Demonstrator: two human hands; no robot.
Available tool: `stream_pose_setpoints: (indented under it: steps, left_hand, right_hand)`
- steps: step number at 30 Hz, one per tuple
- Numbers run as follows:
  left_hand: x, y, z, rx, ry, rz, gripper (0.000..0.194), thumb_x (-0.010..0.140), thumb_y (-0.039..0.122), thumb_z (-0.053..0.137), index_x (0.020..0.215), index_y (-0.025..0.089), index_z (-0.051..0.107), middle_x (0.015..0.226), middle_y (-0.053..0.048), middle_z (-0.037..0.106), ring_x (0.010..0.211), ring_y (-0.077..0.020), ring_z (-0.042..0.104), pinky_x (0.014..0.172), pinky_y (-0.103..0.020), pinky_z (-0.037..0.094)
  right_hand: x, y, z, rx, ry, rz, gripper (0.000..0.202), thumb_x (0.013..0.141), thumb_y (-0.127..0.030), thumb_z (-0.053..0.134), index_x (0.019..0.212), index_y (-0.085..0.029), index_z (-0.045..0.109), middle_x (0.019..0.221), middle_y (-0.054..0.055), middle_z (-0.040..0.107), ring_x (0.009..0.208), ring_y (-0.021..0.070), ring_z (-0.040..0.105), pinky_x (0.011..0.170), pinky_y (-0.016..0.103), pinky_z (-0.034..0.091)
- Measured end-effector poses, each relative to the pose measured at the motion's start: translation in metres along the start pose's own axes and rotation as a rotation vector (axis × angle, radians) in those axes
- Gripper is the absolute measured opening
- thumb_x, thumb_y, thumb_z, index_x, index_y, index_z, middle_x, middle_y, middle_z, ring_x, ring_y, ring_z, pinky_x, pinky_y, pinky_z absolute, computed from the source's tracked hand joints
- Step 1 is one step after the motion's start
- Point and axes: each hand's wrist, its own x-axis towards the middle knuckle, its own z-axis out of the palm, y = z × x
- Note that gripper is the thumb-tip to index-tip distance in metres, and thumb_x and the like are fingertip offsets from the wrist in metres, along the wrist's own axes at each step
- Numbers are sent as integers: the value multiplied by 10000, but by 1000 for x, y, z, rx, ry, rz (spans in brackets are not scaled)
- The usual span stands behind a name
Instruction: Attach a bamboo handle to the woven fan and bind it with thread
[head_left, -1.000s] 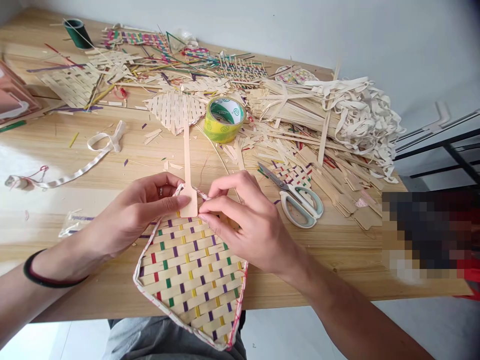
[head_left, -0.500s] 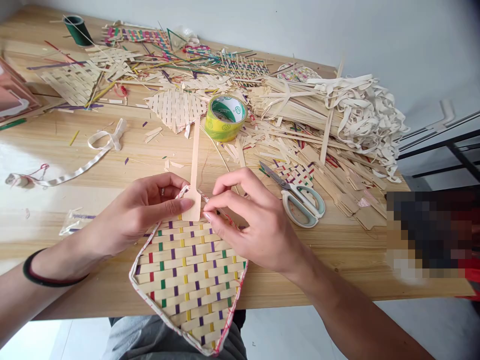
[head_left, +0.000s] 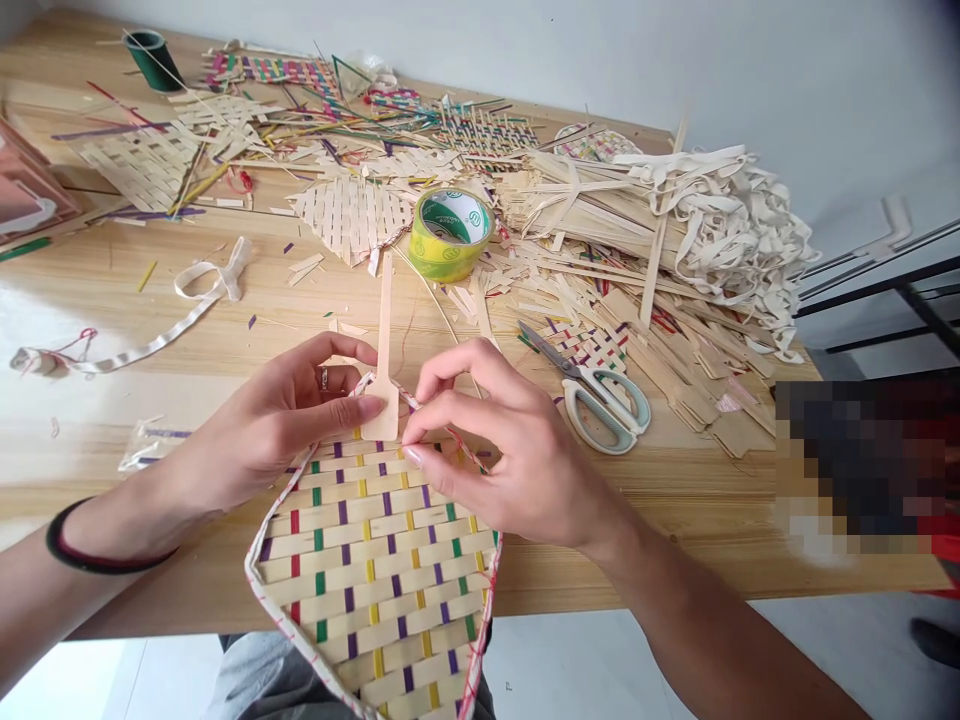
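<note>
A woven fan [head_left: 382, 560] of pale strips, with purple, yellow, green and red ones crossing them, tilts over the table's front edge. White tape stitched with red thread binds its rim. Against its top corner lies a flat wooden handle [head_left: 385, 400], its wide end over the weave and its thin stem pointing away from me. My left hand [head_left: 300, 410] pinches the handle and the fan's corner between thumb and fingers. Just right of the handle, my right hand [head_left: 487, 440] has thumb and forefinger pressed together at the corner; what they hold is too small to make out.
Scissors [head_left: 592, 390] with white and grey grips lie right of my hands. A roll of yellow-green tape [head_left: 450, 235] stands beyond the handle. Loose strips, woven pieces and a heap of white fabric tape [head_left: 742, 230] spread along the back. A dark green spool [head_left: 154, 62] stands far left.
The fan has tilted, its lower end now nearer to me and partly out of frame. The handle has moved slightly left with the corner. My right fingertips have shifted slightly down and left.
</note>
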Motion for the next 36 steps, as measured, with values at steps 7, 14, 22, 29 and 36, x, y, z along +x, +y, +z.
stream_pose_setpoints:
  steps: [7, 14, 22, 29, 36]
  left_hand:
    - [-2, 5, 3, -20, 61, 43, 519, 904, 334, 880, 1297, 378, 543, 877, 49, 704, 681, -177, 695, 553, -232, 497]
    - [-1, 3, 0, 217, 35, 106, 320, 981, 516, 790, 1146, 243, 796, 1000, -57, 780, 763, -197, 694, 563, -265, 443]
    - [-1, 3, 2, 312, 61, 222, 377, 993, 597, 785, 1134, 248, 812, 942, -53, 785, 735, -202, 698, 560, -265, 469]
    - [3, 1, 1, 353, 100, 353, 267, 1012, 471, 797, 1101, 226, 856, 950, -60, 821, 759, -180, 742, 585, -226, 534]
    - [5, 1, 3, 310, 100, 334, 184, 986, 397, 824, 1029, 222, 857, 889, -33, 826, 684, -139, 707, 610, -201, 562]
  right_hand:
    - [0, 4, 1, -2, -20, -64, 97, 1037, -135, 735, 986, -212, 762, 1041, 63, 710, 1007, 213, 668, 945, 428, 565]
    - [2, 9, 4, 121, -48, -79, 106, 1044, -107, 741, 985, -194, 725, 959, 36, 796, 933, 184, 705, 933, 397, 576]
    - [0, 6, 1, 119, -65, 9, 133, 1025, -56, 747, 1035, -186, 725, 939, 15, 804, 881, 161, 694, 849, 324, 563]
    - [1, 6, 3, 67, -35, 17, 93, 1020, -96, 791, 1027, -183, 756, 920, 32, 808, 854, 172, 678, 821, 337, 562]
    - [1, 7, 3, 71, 17, -31, 107, 1035, -88, 768, 991, -176, 727, 916, 40, 795, 868, 173, 667, 823, 332, 560]
